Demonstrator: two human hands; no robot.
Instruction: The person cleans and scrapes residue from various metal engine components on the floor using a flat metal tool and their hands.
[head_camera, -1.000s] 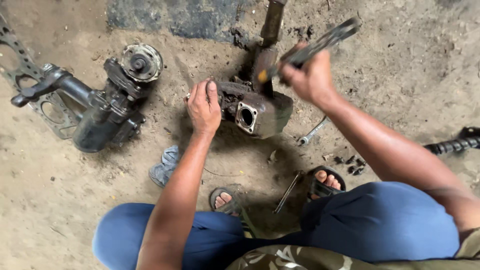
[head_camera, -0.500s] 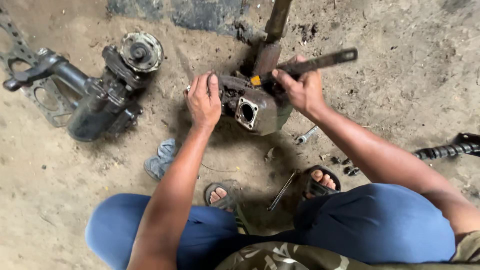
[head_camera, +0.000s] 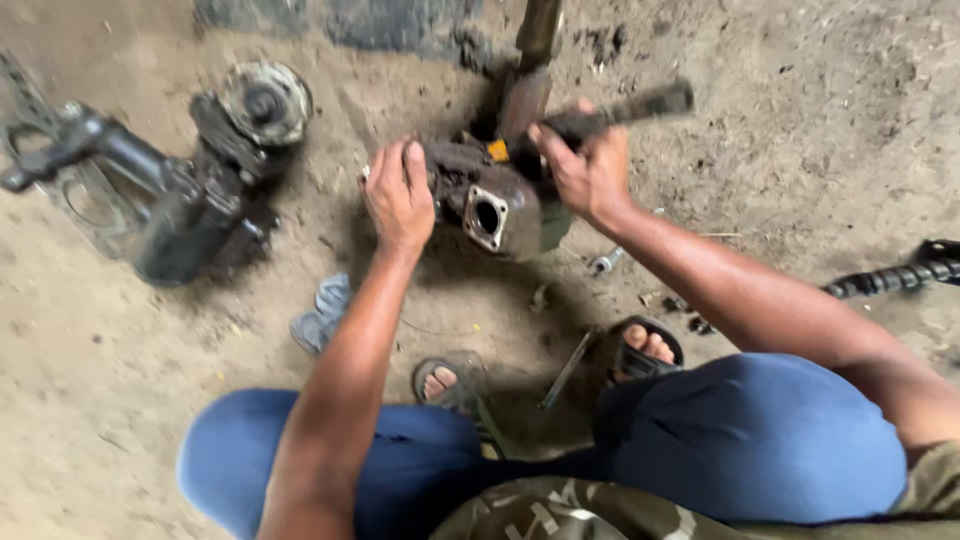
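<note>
Bare dirt floor (head_camera: 780, 130), dusty and oil-stained, fills the view, and the person squats over it with both knees in blue trousers at the bottom of the frame and sandalled feet just showing. Straight ahead of the knees, between the two forearms, sits a grimy metal housing (head_camera: 490, 205) with a square flanged port facing the camera; a rusty shaft (head_camera: 530, 60) rises from its far side and runs away toward the top edge, so the long axis of the assembly points away from the person, slightly to the right. The left hand (head_camera: 398, 195) lies palm-down on the housing's left shoulder, fingers curled over its top edge, pressing rather than pinching. The right hand (head_camera: 588, 170) is closed in a fist around the handle of a dark tool (head_camera: 625, 108), which is blurred; its free end sticks out up and to the right, while its working end meets the housing near a small yellow mark. Both hands touch the housing, the left flat against it, the right only through the tool. Well apart to the left lies a second dark gear assembly (head_camera: 200, 180) on its side. A small wrench (head_camera: 605, 262) and a thin rod (head_camera: 568, 368) lie on the dirt near the right foot, and a ribbed black hose (head_camera: 890, 278) runs off at the right edge.
</note>
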